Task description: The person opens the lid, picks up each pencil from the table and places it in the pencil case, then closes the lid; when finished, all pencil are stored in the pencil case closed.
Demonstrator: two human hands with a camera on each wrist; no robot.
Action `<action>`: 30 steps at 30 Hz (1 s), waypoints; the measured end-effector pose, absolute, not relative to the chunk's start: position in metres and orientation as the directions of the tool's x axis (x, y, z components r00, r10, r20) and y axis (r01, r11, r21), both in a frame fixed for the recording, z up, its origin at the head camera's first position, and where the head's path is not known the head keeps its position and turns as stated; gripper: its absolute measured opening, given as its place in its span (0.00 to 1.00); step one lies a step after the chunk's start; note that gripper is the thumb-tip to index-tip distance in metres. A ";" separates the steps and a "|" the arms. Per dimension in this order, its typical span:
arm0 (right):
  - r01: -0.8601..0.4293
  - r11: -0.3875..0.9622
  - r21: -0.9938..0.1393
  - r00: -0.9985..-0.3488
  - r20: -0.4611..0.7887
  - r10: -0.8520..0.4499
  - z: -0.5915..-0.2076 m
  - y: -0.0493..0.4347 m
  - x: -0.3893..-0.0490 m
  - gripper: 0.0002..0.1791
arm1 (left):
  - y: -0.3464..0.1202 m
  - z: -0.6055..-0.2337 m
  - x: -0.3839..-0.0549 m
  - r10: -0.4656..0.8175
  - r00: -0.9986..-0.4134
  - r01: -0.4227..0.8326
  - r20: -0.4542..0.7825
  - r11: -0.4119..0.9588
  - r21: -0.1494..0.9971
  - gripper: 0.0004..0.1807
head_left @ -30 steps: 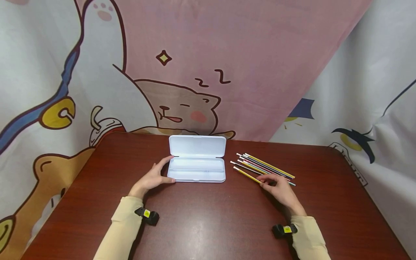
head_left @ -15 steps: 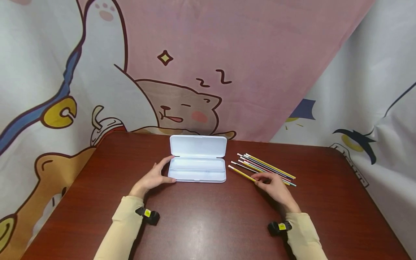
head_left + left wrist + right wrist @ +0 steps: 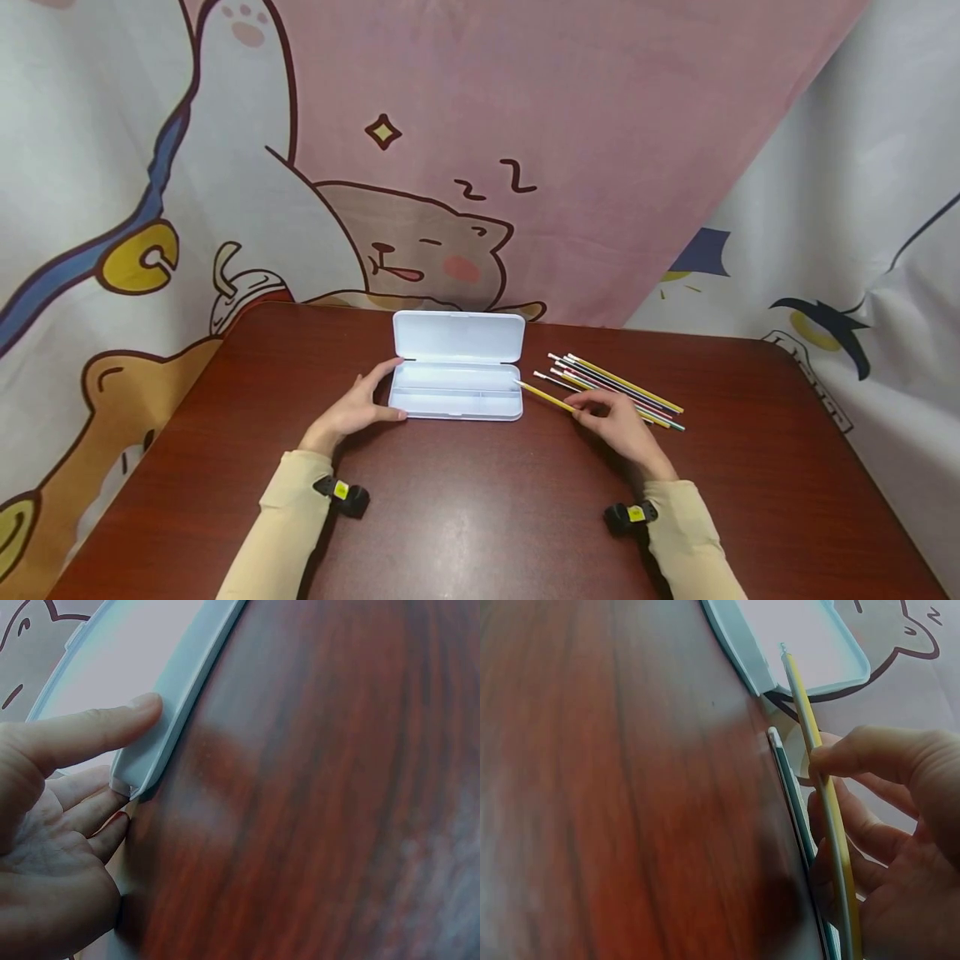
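An open white pencil case (image 3: 455,415) lies on the table with its lid (image 3: 459,337) raised at the back. My left hand (image 3: 358,413) holds its left end, thumb at the near corner and index finger at the far one. In the left wrist view, the thumb (image 3: 105,731) lies over the front wall. My right hand (image 3: 615,423) pinches a yellow pencil (image 3: 545,397) between thumb and fingers. Its white end reaches over the case's right edge. Several other pencils (image 3: 622,383) lie in a loose bundle behind the right hand; a dark green pencil (image 3: 791,787) shows in the right wrist view.
The case has a long rear compartment (image 3: 450,377) and smaller front ones with a divider. A brown wooden table (image 3: 465,508) carries everything. Behind it hangs a printed cloth (image 3: 600,167) with cartoon animals, close to the table's back edge.
My right hand has moved left with the yellow pencil, away from the bundle, bringing the pencil's white end over the case's right edge. The left hand and the case stay in place.
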State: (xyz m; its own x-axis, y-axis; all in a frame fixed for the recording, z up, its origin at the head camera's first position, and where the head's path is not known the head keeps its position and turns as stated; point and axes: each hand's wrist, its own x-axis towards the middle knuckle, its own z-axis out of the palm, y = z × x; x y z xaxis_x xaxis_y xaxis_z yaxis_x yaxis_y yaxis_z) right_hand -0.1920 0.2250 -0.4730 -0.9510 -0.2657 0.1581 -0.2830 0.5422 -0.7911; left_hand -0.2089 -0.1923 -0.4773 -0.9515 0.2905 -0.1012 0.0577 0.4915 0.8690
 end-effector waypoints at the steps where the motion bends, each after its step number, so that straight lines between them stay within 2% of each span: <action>1: -0.283 0.538 -0.794 -0.951 0.157 -0.267 -0.472 0.223 -0.192 0.10 | -0.193 -0.478 -0.209 0.292 -0.951 0.063 -0.098 0.494 0.867 0.49; 9: -0.327 0.509 -0.796 -0.933 0.187 -0.306 -0.471 0.208 -0.198 0.10 | -0.194 -0.479 -0.210 0.296 -0.952 0.082 -0.079 0.494 0.865 0.49; 30: -0.320 0.476 -0.819 -0.928 0.171 -0.331 -0.465 0.173 -0.211 0.11 | -0.193 -0.476 -0.207 0.289 -0.954 0.074 -0.075 0.472 0.879 0.49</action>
